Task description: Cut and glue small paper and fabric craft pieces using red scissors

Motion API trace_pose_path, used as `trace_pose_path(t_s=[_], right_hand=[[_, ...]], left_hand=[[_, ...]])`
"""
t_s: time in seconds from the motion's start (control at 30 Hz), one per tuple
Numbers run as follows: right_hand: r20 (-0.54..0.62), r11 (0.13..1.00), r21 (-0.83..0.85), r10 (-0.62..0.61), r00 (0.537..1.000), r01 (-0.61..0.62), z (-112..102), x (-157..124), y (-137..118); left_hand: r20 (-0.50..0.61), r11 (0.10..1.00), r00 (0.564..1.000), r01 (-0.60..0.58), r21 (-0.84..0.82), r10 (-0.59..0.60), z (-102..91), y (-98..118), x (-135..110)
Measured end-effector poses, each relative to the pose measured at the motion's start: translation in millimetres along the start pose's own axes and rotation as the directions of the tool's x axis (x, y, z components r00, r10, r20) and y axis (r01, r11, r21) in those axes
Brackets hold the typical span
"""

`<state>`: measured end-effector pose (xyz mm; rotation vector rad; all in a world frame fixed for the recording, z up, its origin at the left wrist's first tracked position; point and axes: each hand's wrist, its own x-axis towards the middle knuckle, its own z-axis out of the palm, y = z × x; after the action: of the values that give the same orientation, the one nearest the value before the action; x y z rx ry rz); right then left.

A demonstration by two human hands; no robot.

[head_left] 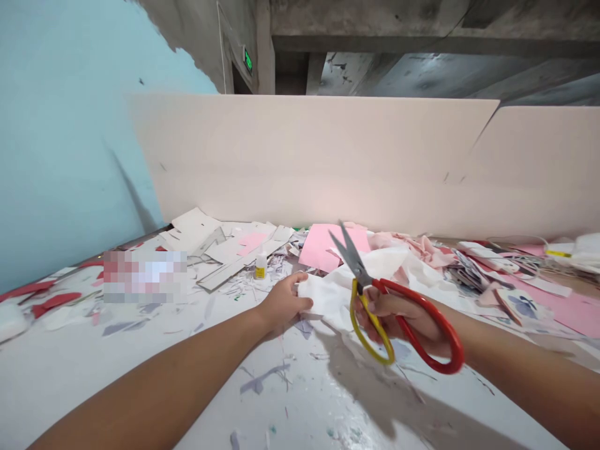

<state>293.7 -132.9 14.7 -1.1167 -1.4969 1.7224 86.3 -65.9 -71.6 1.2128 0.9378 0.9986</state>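
My right hand is closed around a pair of scissors with one yellow and one red handle loop. The blades point up and away, slightly parted, in the air above the table. My left hand pinches the near left edge of a white cloth between thumb and fingers. That cloth spreads to the right, passing behind the scissors and my right hand. A pink sheet lies just beyond it. Left of the cloth a small white bottle with a yellow label stands upright.
Grey cardboard pieces are heaped at the back left, red scraps at the far left. Pink fabric and a white power strip lie to the right. A pale board rises behind the white table.
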Motion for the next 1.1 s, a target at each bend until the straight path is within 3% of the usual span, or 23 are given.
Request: trace_pose_path(t_s=[0.07, 0.17, 0.5, 0.7, 0.97, 1.03, 1.1], right_hand=[[0.097, 0.963, 0.172, 0.195, 0.976, -0.210, 9, -5, 9], [0.137, 0.892, 0.211, 0.378, 0.916, -0.399, 16, -10, 23], [0.088, 0.854, 0.116, 0.500, 0.862, -0.507, 28, -34, 23], [0.136, 0.798, 0.226, 0.543, 0.829, -0.559, 37, -30, 31], [0.002, 0.811, 0.451, 0.417, 0.909, -0.373, 40, 5, 37], [-0.173, 0.865, 0.451, 0.328, 0.929, -0.221, 35, 18, 35], [-0.435, 0.969, 0.240, 0.164, 0.886, -0.061, 25, 35, 30]], left_hand=[[-0.027, 0.998, 1.000, -0.011, 0.068, 0.013, -1.2, -1, 2], [-0.036, 0.992, 0.999, -0.012, 0.127, 0.017, -4.6, -3, 5], [-0.086, 0.988, 0.995, -0.042, 0.150, 0.055, -7.0, -5, 8], [-0.116, 0.997, 0.993, -0.024, 0.075, 0.033, -2.6, 0, 6], [-0.147, 1.000, 0.989, -0.001, -0.022, -0.002, 0.5, 6, 7], [-0.143, 1.000, 0.990, 0.003, -0.023, -0.006, 0.4, 5, 7], [-0.137, 1.000, 0.991, 0.004, -0.013, -0.006, 0.0, 4, 7]])
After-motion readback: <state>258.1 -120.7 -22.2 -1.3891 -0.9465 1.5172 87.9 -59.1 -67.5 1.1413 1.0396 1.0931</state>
